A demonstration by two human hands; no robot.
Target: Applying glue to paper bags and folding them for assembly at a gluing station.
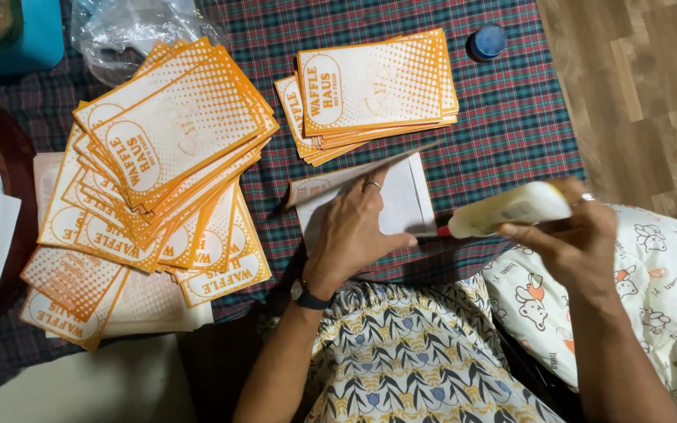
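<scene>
white paper bag (401,200) lies flat on the plaid cloth (511,133), just past the person's lap. one left hand (350,231) presses down on it, fingers spread and gripping nothing. one right hand (577,231), to the right of the bag, is clamped around one glue bottle (507,210), its red tip touching the bag's right edge. beyond the bag sit two piles of orange printed bags: a small stack (374,90) straight behind, a big fanned heap (158,164) to its left. one blue cap (487,41) lies farthest back.

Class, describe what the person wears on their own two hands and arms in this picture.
Both forearms are bare, with no sleeves. The left hand has a thin silver ring on one finger and a dark wristwatch at the wrist. The right hand wears a silver ring.
</scene>
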